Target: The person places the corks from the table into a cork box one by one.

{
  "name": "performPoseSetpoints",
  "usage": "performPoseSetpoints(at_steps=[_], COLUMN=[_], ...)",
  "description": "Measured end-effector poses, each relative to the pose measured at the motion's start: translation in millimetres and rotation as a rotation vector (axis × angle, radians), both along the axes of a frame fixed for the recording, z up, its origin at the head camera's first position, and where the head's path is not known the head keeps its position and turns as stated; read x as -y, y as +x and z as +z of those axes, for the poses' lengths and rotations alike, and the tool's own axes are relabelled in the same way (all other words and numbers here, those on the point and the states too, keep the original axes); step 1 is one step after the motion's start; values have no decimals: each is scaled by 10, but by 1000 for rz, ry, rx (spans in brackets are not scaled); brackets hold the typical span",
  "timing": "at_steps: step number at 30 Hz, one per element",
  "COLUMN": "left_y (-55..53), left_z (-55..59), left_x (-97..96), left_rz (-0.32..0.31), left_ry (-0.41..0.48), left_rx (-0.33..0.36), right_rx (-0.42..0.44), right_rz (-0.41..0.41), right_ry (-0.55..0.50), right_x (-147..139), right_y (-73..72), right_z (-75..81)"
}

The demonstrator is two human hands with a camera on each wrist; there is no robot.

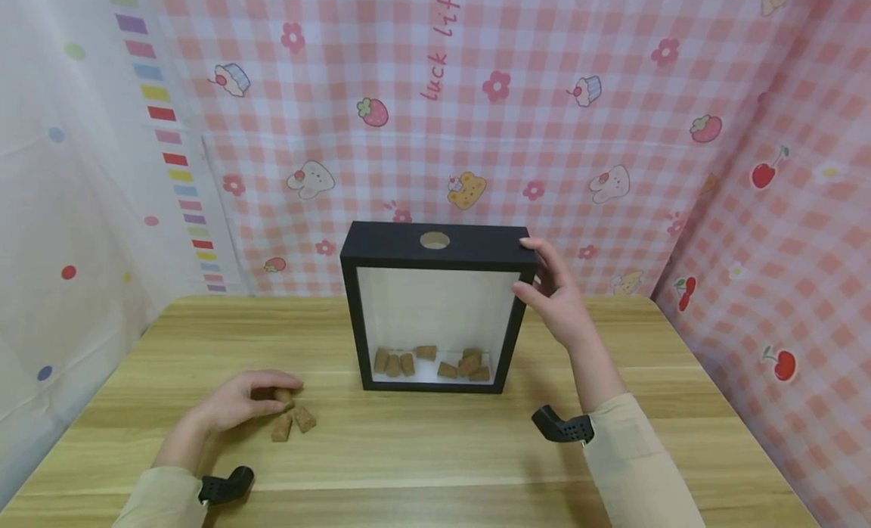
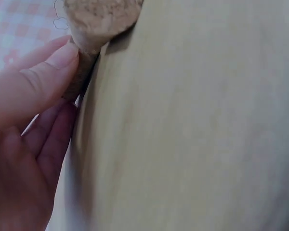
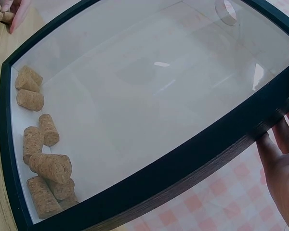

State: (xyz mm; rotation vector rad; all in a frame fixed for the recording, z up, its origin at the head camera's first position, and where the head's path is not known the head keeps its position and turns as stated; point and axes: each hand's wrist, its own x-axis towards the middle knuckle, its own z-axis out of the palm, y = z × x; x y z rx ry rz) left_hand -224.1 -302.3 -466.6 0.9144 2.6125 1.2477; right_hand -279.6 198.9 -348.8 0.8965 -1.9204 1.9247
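A black-framed shadow box (image 1: 435, 309) with a clear front stands upright on the table, a round hole in its top. Several corks (image 3: 50, 166) lie along its bottom inside. My right hand (image 1: 561, 301) grips the box's upper right corner, thumb at the front edge and fingers at the top and side. Left of the box, my left hand (image 1: 238, 398) pinches a cork (image 2: 78, 77) at the table surface between thumb and fingers. Two loose corks, one upright-looking cork (image 1: 281, 427) and a tilted cork (image 1: 305, 418), lie beside that hand.
The wooden table (image 1: 422, 460) runs back to a pink checked curtain (image 1: 435, 150). A white dotted curtain (image 1: 61, 210) hangs at the left, and another checked curtain (image 1: 769, 233) at the right. Each wrist wears a black camera mount (image 1: 563, 425).
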Motion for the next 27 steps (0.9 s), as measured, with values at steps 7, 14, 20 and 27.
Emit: performPoseSetpoints(at_steps=[7, 14, 20, 27], left_y=[9, 43, 59, 70], left_z=[-84, -102, -108, -81], left_x=[57, 34, -3, -25], left_rz=[26, 66, 110, 205], left_ry=[73, 137, 134, 161], left_rx=[-49, -30, -14, 20], right_rx=[-3, 3, -6, -2], right_rz=[-1, -1, -1, -7], right_ry=[-1, -5, -9, -7], right_x=[2, 4, 6, 7], right_y=[6, 10, 6, 6], right_z=[7, -3, -6, 1])
